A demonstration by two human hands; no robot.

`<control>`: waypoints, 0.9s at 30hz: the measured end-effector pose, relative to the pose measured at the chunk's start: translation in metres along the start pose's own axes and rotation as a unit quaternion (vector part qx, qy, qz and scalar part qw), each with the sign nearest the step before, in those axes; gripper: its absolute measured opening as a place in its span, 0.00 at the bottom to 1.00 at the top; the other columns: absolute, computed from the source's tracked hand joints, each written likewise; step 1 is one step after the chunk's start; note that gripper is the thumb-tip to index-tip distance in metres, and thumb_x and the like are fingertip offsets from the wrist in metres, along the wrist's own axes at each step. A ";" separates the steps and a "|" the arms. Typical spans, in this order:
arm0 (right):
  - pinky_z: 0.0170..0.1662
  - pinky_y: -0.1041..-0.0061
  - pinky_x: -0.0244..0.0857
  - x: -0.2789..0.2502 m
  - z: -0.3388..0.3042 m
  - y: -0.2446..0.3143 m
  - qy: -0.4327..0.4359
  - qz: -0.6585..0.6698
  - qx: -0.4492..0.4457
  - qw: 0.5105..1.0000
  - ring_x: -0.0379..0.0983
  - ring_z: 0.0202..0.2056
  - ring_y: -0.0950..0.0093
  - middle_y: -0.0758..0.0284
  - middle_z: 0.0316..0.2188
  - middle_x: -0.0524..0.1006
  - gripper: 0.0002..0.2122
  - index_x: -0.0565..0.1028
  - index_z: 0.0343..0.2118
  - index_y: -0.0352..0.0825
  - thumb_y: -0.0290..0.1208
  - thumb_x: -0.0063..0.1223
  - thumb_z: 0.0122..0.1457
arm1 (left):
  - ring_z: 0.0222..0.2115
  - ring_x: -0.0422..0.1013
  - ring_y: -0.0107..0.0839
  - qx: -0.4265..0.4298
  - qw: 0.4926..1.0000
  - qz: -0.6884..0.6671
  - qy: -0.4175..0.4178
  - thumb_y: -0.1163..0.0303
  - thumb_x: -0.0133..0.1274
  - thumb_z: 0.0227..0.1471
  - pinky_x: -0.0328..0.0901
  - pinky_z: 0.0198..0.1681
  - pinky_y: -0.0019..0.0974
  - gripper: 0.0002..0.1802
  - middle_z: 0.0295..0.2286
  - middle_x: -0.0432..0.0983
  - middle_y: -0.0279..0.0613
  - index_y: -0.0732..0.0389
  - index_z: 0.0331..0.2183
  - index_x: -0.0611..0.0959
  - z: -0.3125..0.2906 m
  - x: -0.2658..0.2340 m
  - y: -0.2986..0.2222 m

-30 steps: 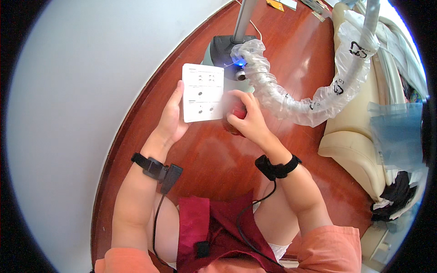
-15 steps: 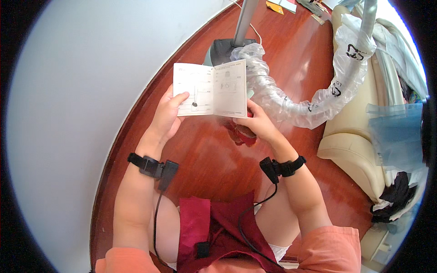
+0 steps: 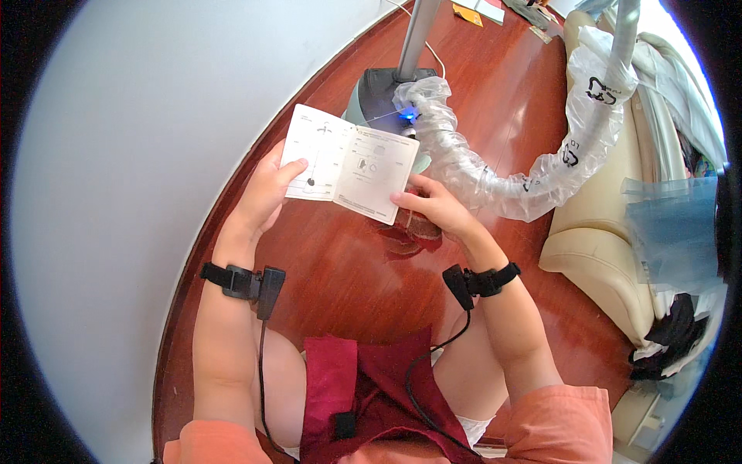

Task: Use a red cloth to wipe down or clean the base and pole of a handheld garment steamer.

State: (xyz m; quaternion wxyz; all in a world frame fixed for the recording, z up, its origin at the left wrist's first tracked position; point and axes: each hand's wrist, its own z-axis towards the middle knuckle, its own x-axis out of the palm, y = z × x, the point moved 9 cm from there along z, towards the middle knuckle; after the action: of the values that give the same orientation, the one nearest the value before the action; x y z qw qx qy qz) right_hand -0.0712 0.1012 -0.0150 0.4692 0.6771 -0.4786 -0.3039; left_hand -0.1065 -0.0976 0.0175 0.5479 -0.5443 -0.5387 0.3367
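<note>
An open white booklet [image 3: 348, 164] with small diagrams on both pages is held between my two hands above a red-brown wooden floor [image 3: 363, 278]. My left hand [image 3: 263, 193] grips its left page, thumb on the paper. Gripping the lower right corner is my right hand [image 3: 437, 207]. Each wrist carries a black strap with a small device and a cable. Behind the booklet stands a grey appliance base [image 3: 379, 93] with a blue light.
A hose wrapped in clear plastic [image 3: 495, 174] curves from the base up to the right. A metal pole [image 3: 417, 35] rises from the base. A cream leather seat [image 3: 610, 232] is at the right, a white wall [image 3: 139, 155] at the left. My knees are below.
The booklet was closed a second ago, then opened to two pages. It now sits lower and tilted, both hands still on it.
</note>
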 end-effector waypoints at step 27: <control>0.28 0.81 0.66 0.002 0.000 -0.010 -0.004 0.168 0.022 0.986 0.71 0.27 0.79 0.67 0.30 0.74 0.13 0.72 0.36 0.30 0.36 0.49 0.54 | 0.46 0.60 0.32 0.008 0.984 0.108 -0.144 0.67 0.40 0.55 0.54 0.50 0.32 0.22 0.46 0.63 0.46 0.71 0.48 0.63 0.002 -0.017 0.025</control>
State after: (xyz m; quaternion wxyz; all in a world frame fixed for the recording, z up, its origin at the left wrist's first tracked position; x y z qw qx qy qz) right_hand -0.0670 0.1001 -0.0242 0.4967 0.5959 -0.5941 -0.2129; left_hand -0.1060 -0.1086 -0.0110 0.4292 -0.5406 -0.5471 0.4735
